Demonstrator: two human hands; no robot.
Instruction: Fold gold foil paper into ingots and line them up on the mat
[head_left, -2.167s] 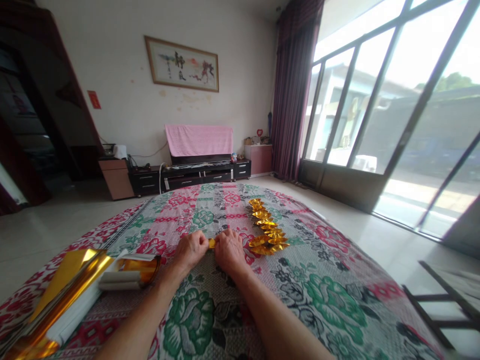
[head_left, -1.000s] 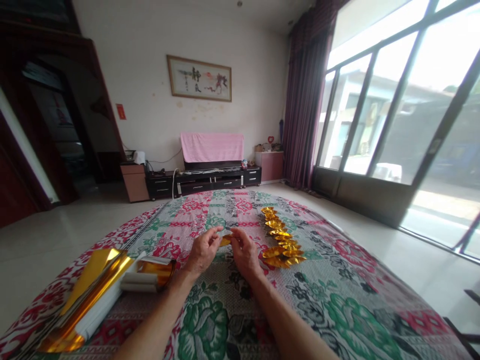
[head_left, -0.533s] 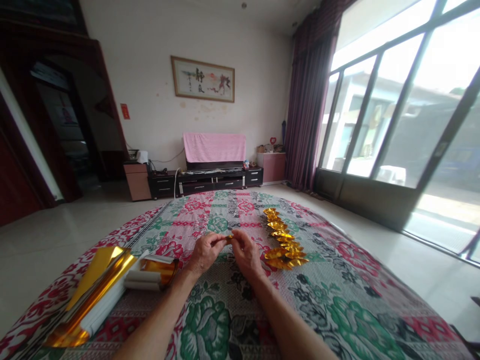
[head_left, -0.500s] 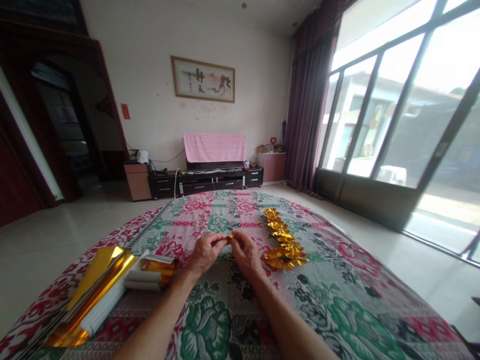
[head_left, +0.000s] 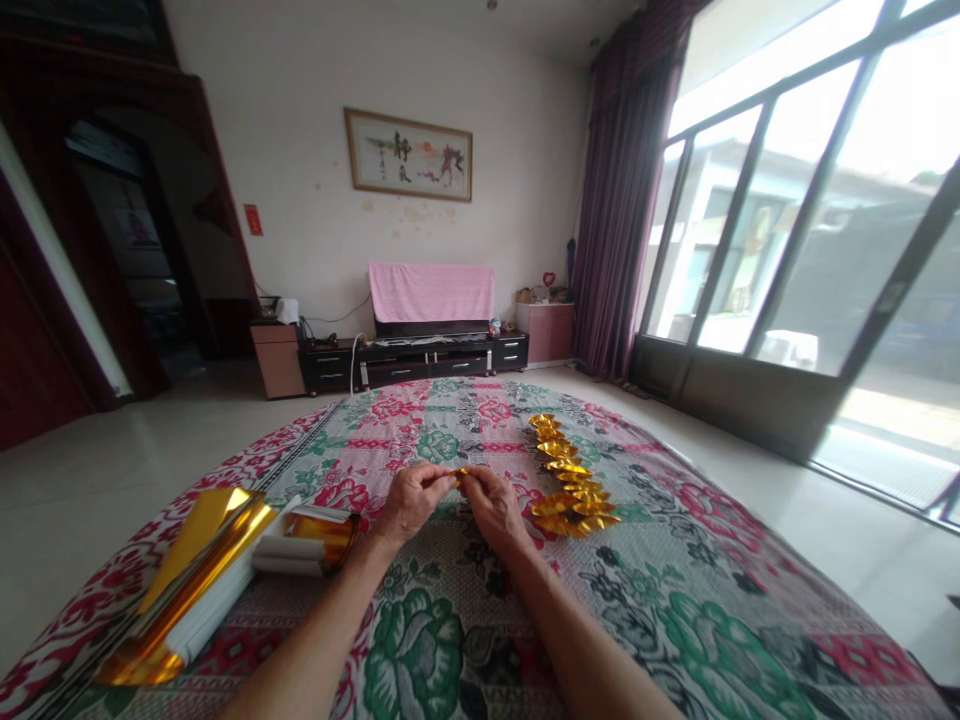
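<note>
Over the flowered cloth [head_left: 630, 580], pinching a gold foil piece [head_left: 460, 479] between left hand [head_left: 411, 503] and right hand [head_left: 493, 507], perhaps for steadiness (mostly hidden there). Apparently leaving working room between gold sheets [head_left: 217, 560] at left and gold shapes [head_left: 574, 468] rowed at right.

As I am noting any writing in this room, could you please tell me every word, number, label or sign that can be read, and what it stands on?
"靜": upper large character on the framed picture.
"氣", perhaps: lower large character there, blurred.
Small writing beside them: too small to read.
Red paper on the wall: too small to read.
Row of gold pieces, held gold piece, gold sheets: no readable text.
</note>
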